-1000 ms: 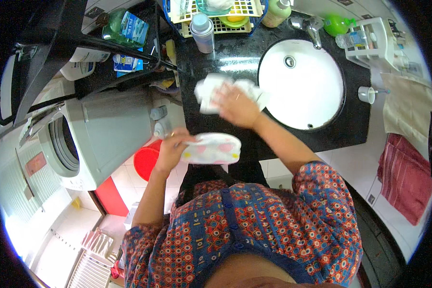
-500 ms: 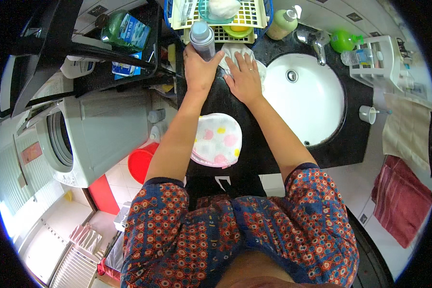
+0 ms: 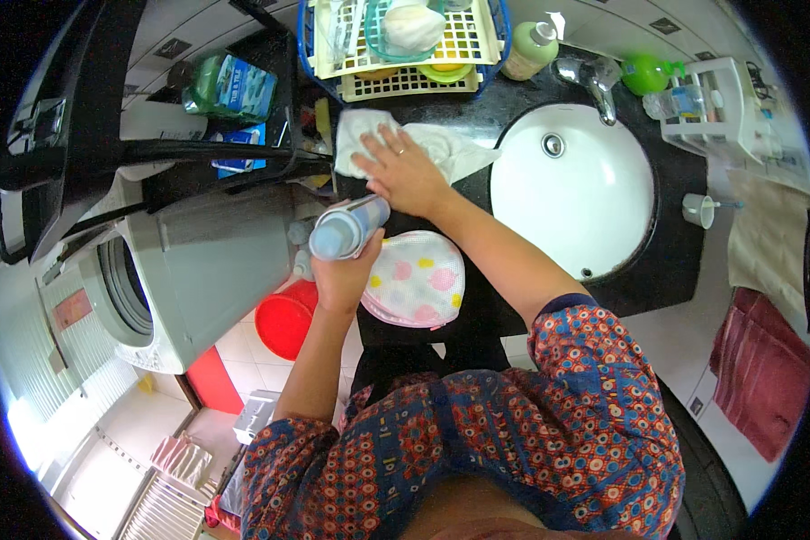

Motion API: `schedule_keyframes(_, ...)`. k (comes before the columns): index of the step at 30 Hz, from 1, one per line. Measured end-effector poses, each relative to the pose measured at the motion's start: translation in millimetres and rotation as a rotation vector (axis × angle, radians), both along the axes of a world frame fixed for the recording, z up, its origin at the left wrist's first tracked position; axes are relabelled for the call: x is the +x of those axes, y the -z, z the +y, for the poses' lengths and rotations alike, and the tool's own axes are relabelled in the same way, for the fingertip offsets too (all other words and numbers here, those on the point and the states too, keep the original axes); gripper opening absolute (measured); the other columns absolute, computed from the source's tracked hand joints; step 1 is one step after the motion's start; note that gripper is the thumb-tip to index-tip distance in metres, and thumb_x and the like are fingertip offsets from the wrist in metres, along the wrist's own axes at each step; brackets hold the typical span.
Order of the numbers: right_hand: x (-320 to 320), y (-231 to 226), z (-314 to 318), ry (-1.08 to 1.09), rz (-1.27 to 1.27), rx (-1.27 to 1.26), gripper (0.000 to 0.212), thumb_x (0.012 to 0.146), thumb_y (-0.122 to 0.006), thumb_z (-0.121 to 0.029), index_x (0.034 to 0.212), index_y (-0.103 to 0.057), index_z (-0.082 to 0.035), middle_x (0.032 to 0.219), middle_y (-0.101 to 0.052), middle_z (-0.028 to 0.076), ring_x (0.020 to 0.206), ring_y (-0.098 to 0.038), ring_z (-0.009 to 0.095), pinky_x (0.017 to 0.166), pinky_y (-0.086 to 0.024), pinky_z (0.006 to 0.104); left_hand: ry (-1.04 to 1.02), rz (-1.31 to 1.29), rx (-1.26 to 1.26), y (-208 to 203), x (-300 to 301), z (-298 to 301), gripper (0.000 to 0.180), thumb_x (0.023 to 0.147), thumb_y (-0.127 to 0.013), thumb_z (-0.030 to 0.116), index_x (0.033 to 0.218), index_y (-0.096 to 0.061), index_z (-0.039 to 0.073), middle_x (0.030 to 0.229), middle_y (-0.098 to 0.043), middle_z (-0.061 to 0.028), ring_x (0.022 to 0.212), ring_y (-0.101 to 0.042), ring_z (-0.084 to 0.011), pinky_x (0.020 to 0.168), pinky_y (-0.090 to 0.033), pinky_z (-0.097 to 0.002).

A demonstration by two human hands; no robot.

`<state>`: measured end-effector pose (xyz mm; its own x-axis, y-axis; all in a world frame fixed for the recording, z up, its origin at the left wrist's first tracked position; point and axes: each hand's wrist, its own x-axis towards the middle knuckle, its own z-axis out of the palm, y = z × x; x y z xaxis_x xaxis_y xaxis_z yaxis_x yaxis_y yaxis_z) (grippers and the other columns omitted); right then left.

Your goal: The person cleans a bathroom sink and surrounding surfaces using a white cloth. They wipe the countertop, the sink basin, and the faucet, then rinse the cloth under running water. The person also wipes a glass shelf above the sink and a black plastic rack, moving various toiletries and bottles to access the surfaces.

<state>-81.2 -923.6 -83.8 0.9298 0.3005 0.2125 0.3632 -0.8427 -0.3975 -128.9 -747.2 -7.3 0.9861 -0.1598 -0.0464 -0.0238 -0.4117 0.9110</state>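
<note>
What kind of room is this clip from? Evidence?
Most likely a home bathroom that doubles as a laundry area: a white round washbasin set in a black countertop, a front-loading washing machine at the left, and a dark red towel hanging at the right.

Black countertop, white cloth, spotted pouch

The left hand is curled — right hand palm down, fingers spread.
</note>
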Motion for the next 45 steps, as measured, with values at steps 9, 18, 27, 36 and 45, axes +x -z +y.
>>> schedule_keyframes(9, -36, 3, -15, -0.105, 0.041, 0.067, 0.042, 0.087, -0.060, -0.022, 0.127, -0.053, -0.013, 0.142, -0.043, 0.007, 0.136, -0.033, 0.032, 0.110, -0.029, 0.0495, 0.051, -0.016, 0.005, 5, 35, -8, 0.049, 0.075, -0.078, 0.002, 0.116, -0.051, -0.005, 0.114, -0.059, -0.0144, 0.102, -0.060, -0.0225, 0.090, -0.050, -0.0357)
schedule_keyframes(18, -59, 21, -114, 0.569, -0.115, -0.024, 0.043, 0.078, -0.054, 0.003, 0.121, -0.054, 0.000, 0.134, -0.050, 0.018, 0.128, -0.042, 0.040, 0.103, -0.038, 0.0457, 0.039, -0.083, 0.140, 26, 83, -92, 0.059, 0.073, -0.081, 0.023, 0.119, -0.053, -0.002, 0.110, -0.064, -0.0180, 0.098, -0.063, -0.0271, 0.088, -0.048, -0.0363)
schedule_keyframes(27, -29, 25, -156, 0.621, -0.083, -0.041, 0.024, 0.072, -0.055, 0.004, 0.093, -0.065, -0.001, 0.102, -0.064, 0.016, 0.092, -0.059, 0.037, 0.082, -0.049, 0.0423, 0.036, -0.135, 0.014, 29, 80, -97, 0.064, 0.078, -0.077, 0.015, 0.129, -0.042, -0.002, 0.131, -0.050, -0.0185, 0.118, -0.051, -0.0287, 0.098, -0.045, -0.0394)
schedule_keyframes(36, -254, -78, -50, 0.531, 0.120, 0.140, 0.044, 0.077, -0.066, -0.025, 0.116, -0.060, -0.006, 0.137, -0.046, 0.013, 0.127, -0.041, 0.035, 0.099, -0.035, 0.0554, 0.298, 0.004, 0.152, 5, -51, -54, 0.044, 0.089, -0.055, 0.003, 0.132, -0.044, -0.002, 0.135, -0.047, -0.0175, 0.123, -0.048, -0.0283, 0.104, -0.039, -0.0387)
schedule_keyframes(45, -391, -17, -223, 0.911, 0.327, -0.473, 0.046, 0.084, -0.055, -0.024, 0.128, -0.054, -0.009, 0.132, -0.052, 0.009, 0.125, -0.041, 0.030, 0.100, -0.032, 0.0497, 0.702, -0.383, 0.552, 3, -95, -101, 0.048, 0.085, -0.061, 0.010, 0.129, -0.045, 0.000, 0.139, -0.042, -0.0210, 0.133, -0.032, -0.0410, 0.112, -0.021, -0.0497)
